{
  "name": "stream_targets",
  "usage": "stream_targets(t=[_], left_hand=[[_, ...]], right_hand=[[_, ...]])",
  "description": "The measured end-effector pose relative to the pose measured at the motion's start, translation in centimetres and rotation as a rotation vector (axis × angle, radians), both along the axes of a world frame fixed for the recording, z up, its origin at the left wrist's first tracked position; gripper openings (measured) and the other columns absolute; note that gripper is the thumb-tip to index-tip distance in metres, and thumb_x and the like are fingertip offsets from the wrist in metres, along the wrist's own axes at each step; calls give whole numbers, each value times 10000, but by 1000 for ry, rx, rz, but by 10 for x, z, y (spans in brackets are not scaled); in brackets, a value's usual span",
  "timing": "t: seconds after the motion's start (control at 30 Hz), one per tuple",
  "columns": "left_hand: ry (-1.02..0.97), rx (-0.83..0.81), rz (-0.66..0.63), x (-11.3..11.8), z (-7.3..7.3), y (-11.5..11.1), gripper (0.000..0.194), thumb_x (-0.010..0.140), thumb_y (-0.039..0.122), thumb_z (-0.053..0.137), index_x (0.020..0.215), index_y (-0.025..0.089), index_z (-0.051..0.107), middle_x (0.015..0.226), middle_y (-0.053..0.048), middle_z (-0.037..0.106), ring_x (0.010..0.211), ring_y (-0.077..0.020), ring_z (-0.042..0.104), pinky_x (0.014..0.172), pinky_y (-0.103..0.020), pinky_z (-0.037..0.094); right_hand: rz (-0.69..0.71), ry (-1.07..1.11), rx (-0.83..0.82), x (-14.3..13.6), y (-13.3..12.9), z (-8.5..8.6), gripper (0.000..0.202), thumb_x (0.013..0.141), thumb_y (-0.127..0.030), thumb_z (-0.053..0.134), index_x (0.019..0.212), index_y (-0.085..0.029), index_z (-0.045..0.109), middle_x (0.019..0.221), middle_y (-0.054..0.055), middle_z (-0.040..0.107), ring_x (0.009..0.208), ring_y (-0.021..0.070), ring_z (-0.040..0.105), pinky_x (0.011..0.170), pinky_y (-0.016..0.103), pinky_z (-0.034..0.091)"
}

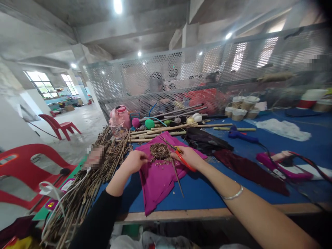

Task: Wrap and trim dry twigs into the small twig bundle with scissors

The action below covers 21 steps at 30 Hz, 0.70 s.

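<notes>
A magenta cloth [158, 188] lies on the blue tabletop, with a heap of dry brown plant bits [158, 151] on it. My right hand [190, 157] grips a pair of scissors [185, 162] with orange handles, the blades pointing up and left over the cloth. A thin brown stick [177, 174] slants across the cloth just under my right fingers; whether they also hold it, I cannot tell. At the heap's left side is my left hand [134, 161], its fingers loosely curled and apart, with nothing visible in them.
Bundled dry stalks [85, 186] line the table's left side. Behind the cloth lie bamboo sticks [155, 130], yarn balls [149, 123] and a pink jug [120, 119]. Dark cloths [249, 169], a blue glue gun [242, 135] and wrapped cups [242, 105] are at right. A perforated metal screen [124, 83] stands behind.
</notes>
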<state>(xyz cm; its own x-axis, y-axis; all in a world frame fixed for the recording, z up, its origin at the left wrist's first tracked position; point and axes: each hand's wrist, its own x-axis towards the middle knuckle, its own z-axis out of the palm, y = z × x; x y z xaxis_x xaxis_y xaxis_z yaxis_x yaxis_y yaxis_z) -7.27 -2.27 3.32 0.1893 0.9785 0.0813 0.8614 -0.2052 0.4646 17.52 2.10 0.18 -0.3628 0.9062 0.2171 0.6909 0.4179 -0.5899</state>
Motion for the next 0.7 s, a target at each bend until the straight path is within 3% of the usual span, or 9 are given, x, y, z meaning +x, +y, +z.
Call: stream_targets(t=[0.07,0.17,0.37,0.57,0.7], left_hand=[[122,-79,-55,-7,-1,-10,159,665,226,564,708,164,704,701,-47,687,690,-161,594,645,-225,392],[177,-137,-32,-7,-11,-21,166,660,220,571,739,176,710,731,-52,694,710,-165,603,645,-224,388],[204,-83,35,-1,-28,-33,177,711,189,507,742,161,679,765,-87,679,757,-184,611,674,-242,388],[159,54,108,0,-24,-49,159,790,171,429,778,159,587,747,-84,642,738,-181,593,653,-252,374],[-11,200,92,10,-16,-34,130,779,164,445,795,175,574,712,-31,621,664,-141,559,623,-233,379]], right_hand=[[-11,-6,13,2,1,0,396,727,-572,466,668,-181,501,604,-17,511,528,97,404,484,197,272],[-3,-3,35,5,4,-2,398,736,-576,448,670,-186,491,604,-16,503,528,97,403,490,197,272],[-23,-20,53,8,6,-1,402,736,-586,438,653,-194,461,597,-19,488,524,98,401,491,197,272],[-42,-33,28,8,6,0,384,732,-572,451,629,-203,431,568,-28,464,522,101,400,484,198,265],[-47,-28,22,9,7,-2,385,725,-575,455,632,-201,434,564,-34,455,516,98,387,480,198,266]])
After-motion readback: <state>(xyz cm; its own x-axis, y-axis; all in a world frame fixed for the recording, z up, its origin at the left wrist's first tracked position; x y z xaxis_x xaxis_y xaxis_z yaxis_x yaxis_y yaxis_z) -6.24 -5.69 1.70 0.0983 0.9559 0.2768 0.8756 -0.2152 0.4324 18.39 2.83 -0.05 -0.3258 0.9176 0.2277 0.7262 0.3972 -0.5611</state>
